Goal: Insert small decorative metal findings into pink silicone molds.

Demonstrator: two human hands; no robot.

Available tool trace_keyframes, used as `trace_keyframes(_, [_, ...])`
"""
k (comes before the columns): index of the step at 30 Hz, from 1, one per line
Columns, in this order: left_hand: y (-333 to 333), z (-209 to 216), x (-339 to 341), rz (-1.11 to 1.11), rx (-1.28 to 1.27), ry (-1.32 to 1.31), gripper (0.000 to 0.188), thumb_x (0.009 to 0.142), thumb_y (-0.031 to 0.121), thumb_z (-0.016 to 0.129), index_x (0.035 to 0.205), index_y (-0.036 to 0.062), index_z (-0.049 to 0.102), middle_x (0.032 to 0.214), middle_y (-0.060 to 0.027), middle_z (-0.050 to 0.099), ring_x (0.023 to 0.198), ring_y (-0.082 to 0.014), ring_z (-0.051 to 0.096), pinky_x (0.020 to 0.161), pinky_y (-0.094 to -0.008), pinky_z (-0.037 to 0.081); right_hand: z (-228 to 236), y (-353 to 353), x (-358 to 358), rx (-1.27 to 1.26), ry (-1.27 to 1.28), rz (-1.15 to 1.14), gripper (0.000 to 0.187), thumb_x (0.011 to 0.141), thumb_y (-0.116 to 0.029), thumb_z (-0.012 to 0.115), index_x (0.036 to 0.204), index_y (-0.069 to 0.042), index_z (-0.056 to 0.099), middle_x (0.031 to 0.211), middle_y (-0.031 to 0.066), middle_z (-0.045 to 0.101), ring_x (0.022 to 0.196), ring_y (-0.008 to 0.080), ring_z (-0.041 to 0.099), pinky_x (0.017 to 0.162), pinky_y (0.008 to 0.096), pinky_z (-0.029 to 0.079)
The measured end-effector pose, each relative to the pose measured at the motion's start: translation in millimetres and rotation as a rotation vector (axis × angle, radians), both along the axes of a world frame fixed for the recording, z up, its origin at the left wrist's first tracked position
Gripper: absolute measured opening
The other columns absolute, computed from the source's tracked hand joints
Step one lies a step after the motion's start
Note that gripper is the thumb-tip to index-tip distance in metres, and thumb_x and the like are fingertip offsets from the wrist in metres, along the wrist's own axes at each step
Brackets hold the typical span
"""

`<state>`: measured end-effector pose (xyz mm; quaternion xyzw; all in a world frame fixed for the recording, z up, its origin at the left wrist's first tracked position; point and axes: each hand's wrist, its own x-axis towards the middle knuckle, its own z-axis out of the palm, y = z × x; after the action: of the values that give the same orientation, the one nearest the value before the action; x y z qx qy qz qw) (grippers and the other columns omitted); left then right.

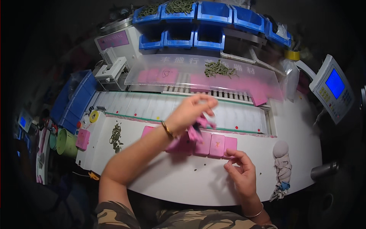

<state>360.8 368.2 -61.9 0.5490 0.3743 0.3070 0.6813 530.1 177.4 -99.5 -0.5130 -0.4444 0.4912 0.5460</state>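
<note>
Left hand [190, 111] over pink box row [217, 145], blurred pink piece [195, 134] beneath; can't tell grip. Right hand [243, 173] parted narrowly at end box [231, 143].

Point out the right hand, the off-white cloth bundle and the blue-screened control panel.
Right hand [244, 176], head view: middle of hand.
Cloth bundle [282, 167], head view: its middle.
Control panel [335, 85], head view: blue screen.

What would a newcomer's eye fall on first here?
Probably the row of pink blocks on the white table, with the left hand reaching across it and the right hand near its right end. Then the blue bins along the top and the lit blue screen at far right.
</note>
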Motion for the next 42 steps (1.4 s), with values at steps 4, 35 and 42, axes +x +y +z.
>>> trace_keyframes(4, [-74.7, -34.3, 18.2, -0.03, -0.234, -0.164, 0.029, 0.096, 0.033, 0.061, 0.103, 0.0048, 0.057, 0.081, -0.0004, 0.059, 0.067, -0.0035, 0.053, 0.062, -0.0191, 0.047, 4.6, 6.6, -6.1, 0.187, -0.209, -0.029, 0.04, 0.08, 0.006, 0.068, 0.119, 0.0, 0.058, 0.115, 0.008, 0.057, 0.084, 0.0077, 0.053, 0.057, 0.0185, 0.046])
trace_keyframes(35, [-178.8, -71.4, 20.4, 0.167, -0.273, -0.467, 0.04, 0.099, 0.041, 0.05, 0.102, 0.0011, 0.053, 0.084, -0.0128, 0.064, 0.066, -0.0157, 0.063, 0.06, -0.0247, 0.054, -22.2, -10.7, -0.9, -0.149, 0.523, 0.083, 0.01, 0.098, -0.011, 0.056, 0.101, -0.002, 0.057, 0.076, 0.0032, 0.061, 0.055, 0.0056, 0.053, 0.051, 0.0183, 0.042])
trace_keyframes(42, [-173.9, -75.0, 12.3, 0.001, -0.257, -0.529, 0.046, 0.097, 0.048, 0.049, 0.102, 0.0027, 0.051, 0.084, -0.0113, 0.062, 0.069, -0.014, 0.063, 0.059, -0.0232, 0.053, -16.9, -12.3, 0.2, -0.273, 0.731, 0.162, 0.011, 0.099, -0.013, 0.055, 0.1, -0.002, 0.057, 0.079, 0.0049, 0.063, 0.056, 0.0072, 0.055, 0.052, 0.0201, 0.046])
